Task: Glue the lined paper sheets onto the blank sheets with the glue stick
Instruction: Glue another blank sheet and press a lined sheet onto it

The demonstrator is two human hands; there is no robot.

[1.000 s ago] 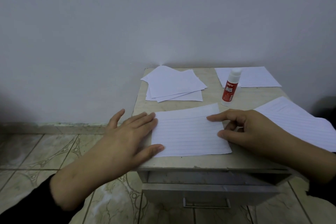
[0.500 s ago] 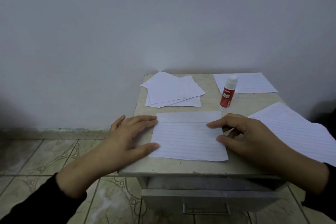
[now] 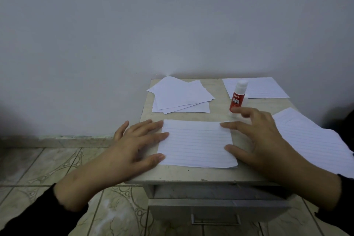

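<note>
A lined paper sheet lies flat at the front of the small table. My left hand rests with straight fingers on its left edge. My right hand lies spread at its right edge, index finger and thumb touching the paper, the other fingers lifted and blurred. A red glue stick with a white cap stands upright just behind my right hand. A fanned pile of blank sheets sits at the back left.
Another lined sheet lies at the back right behind the glue stick. More lined sheets overhang the table's right edge. A wall stands close behind the table, a drawer with a handle is below, and tiled floor lies to the left.
My right hand's curled fingers have spread open and lifted toward the glue stick. The left hand stays on the sheet's left edge. The camera tilted slightly.
</note>
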